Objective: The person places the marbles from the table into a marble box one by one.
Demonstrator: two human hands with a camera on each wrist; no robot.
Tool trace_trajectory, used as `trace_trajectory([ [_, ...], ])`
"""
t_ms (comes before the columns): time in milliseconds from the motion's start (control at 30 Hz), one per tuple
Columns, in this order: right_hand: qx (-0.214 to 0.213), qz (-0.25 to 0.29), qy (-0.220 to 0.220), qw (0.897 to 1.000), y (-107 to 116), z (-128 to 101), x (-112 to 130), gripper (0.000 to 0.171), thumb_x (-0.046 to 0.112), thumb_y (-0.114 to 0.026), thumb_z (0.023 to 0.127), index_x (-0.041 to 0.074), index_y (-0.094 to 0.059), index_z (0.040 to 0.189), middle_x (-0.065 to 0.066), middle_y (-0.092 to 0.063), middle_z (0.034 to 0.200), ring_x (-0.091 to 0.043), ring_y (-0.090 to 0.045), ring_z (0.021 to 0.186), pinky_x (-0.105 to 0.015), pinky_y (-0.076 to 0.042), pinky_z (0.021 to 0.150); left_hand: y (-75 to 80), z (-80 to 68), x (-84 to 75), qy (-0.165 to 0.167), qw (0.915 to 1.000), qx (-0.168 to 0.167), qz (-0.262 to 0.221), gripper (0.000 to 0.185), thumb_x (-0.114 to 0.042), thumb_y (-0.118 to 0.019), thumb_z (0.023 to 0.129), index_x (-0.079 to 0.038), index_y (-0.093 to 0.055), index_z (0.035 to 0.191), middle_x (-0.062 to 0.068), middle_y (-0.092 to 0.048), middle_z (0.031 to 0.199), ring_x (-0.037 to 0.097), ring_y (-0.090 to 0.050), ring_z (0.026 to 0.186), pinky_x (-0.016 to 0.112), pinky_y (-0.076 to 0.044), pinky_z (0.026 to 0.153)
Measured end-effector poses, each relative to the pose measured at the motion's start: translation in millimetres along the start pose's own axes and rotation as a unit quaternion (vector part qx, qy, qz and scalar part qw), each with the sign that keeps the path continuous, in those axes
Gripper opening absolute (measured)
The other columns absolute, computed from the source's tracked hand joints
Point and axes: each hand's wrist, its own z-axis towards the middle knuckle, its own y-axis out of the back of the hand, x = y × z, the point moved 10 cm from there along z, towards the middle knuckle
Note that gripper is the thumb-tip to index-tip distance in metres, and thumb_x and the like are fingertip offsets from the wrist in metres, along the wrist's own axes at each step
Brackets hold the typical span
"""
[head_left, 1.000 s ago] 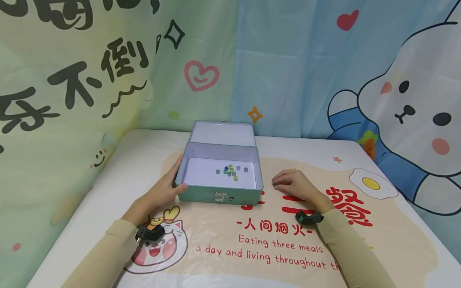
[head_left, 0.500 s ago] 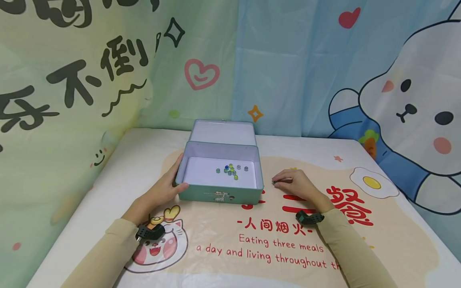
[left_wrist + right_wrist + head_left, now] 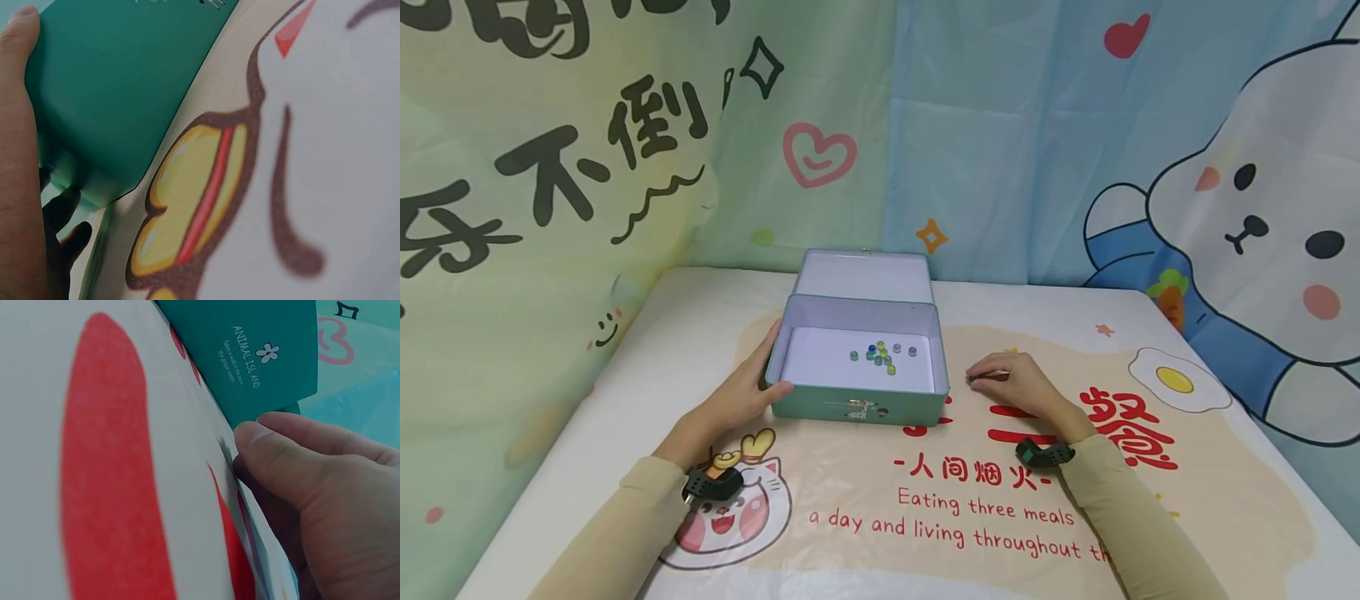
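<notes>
A green tin box (image 3: 808, 406) stands with its hinged lid (image 3: 865, 279) tipped back. Several small glass marbles (image 3: 891, 370), green, yellow-green, blue and clear, lie on its white floor, mostly right of centre. My left hand (image 3: 745, 383) grips the box's near left corner, thumb on the front and fingers along the side; the left wrist view shows the thumb (image 3: 22, 37) against the green wall. My right hand (image 3: 1018, 385) rests low over the table right of the box, fingers bent and tips close together. A small dark spot shows at its fingertips; I cannot tell whether something is held.
A printed cloth (image 3: 955, 550) covers the table, with red lettering, a cartoon cat (image 3: 730, 525) and a fried egg (image 3: 1176, 382). A printed curtain (image 3: 970, 142) hangs close behind the box. Dark bands (image 3: 1043, 454) sit on both wrists.
</notes>
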Motion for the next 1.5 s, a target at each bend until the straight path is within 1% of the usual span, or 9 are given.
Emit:
trace_trajectory([
  [367,0.012,0.038,0.005,0.999,-3,1,9,0.021,0.016,-0.073,0.083,0.013,-0.074,0.104,0.003,-0.072,0.103,-0.014,-0.066,0.098,-0.031,-0.055,0.084,0.6,0.1,-0.1,-0.005,1.0000,-0.001,0.003,0.096,-0.062,-0.055,0.086,-0.036,0.012,0.151,0.002,0.004,0.162,0.034,-0.007,0.147,0.061,-0.016,0.113],
  [667,0.010,0.045,0.007,0.999,-6,3,10,0.022,0.018,-0.074,0.082,0.013,-0.074,0.104,0.002,-0.072,0.103,-0.013,-0.066,0.099,-0.029,-0.054,0.085,1.3,1.0,-2.1,-0.017,0.9996,-0.003,-0.021,0.096,-0.055,-0.059,0.087,-0.036,0.010,0.151,0.004,0.002,0.162,0.031,-0.007,0.148,0.058,-0.015,0.114],
  [800,0.005,0.052,0.004,0.999,-6,4,14,0.023,0.015,-0.074,0.082,0.010,-0.074,0.105,-0.002,-0.072,0.105,-0.019,-0.066,0.100,-0.034,-0.054,0.085,1.4,1.1,-1.1,-0.011,0.9998,-0.001,-0.017,0.096,-0.055,-0.059,0.087,-0.035,0.010,0.151,0.003,0.002,0.162,0.030,-0.007,0.148,0.057,-0.016,0.115],
  [933,0.002,0.057,0.006,0.998,-6,4,19,0.024,0.012,-0.074,0.082,0.009,-0.074,0.105,-0.005,-0.072,0.105,-0.023,-0.066,0.101,-0.037,-0.054,0.085,1.0,1.4,-0.7,-0.007,0.9998,0.002,-0.017,0.096,-0.050,-0.060,0.088,-0.030,0.009,0.152,0.005,0.003,0.162,0.032,-0.006,0.147,0.058,-0.015,0.115],
  [1000,0.001,0.056,0.006,0.998,-6,5,22,0.023,0.013,-0.075,0.081,0.010,-0.074,0.104,-0.004,-0.072,0.105,-0.021,-0.067,0.101,-0.035,-0.055,0.084,1.5,0.7,-4.5,-0.006,0.9998,0.004,-0.021,0.096,-0.045,-0.061,0.089,-0.025,0.008,0.153,0.008,0.003,0.161,0.034,-0.006,0.147,0.059,-0.014,0.114],
  [1133,0.001,0.061,0.016,0.998,-3,5,28,0.022,0.011,-0.075,0.080,0.009,-0.075,0.102,-0.002,-0.073,0.103,-0.016,-0.067,0.099,-0.031,-0.055,0.082,6.3,-3.6,-26.6,-0.005,0.9996,0.009,-0.026,0.096,-0.042,-0.061,0.090,-0.016,0.006,0.154,0.015,0.001,0.160,0.038,-0.007,0.146,0.060,-0.014,0.114],
  [1233,0.001,0.066,0.023,0.998,-2,5,31,0.023,0.009,-0.075,0.080,0.009,-0.075,0.103,-0.001,-0.073,0.103,-0.011,-0.067,0.098,-0.030,-0.055,0.082,10.0,-7.1,-40.7,-0.005,0.9996,0.010,-0.026,0.096,-0.044,-0.060,0.090,-0.014,0.006,0.154,0.017,0.000,0.160,0.040,-0.008,0.146,0.061,-0.015,0.113],
  [1367,-0.001,0.075,0.020,0.997,1,6,32,0.023,0.012,-0.075,0.081,0.010,-0.075,0.103,0.000,-0.073,0.103,-0.005,-0.065,0.097,-0.027,-0.055,0.082,10.8,-8.1,-44.7,-0.005,0.9996,0.010,-0.026,0.096,-0.043,-0.060,0.090,-0.014,0.006,0.154,0.018,0.000,0.160,0.040,-0.008,0.146,0.062,-0.014,0.113],
  [1500,-0.005,0.088,0.022,0.996,4,7,37,0.023,0.013,-0.074,0.081,0.005,-0.074,0.103,-0.006,-0.072,0.104,-0.004,-0.065,0.095,-0.027,-0.055,0.082,10.7,-8.3,-45.0,-0.006,0.9995,0.009,-0.030,0.094,-0.037,-0.060,0.091,-0.013,0.005,0.154,0.018,0.000,0.160,0.039,-0.007,0.146,0.060,-0.014,0.114],
])
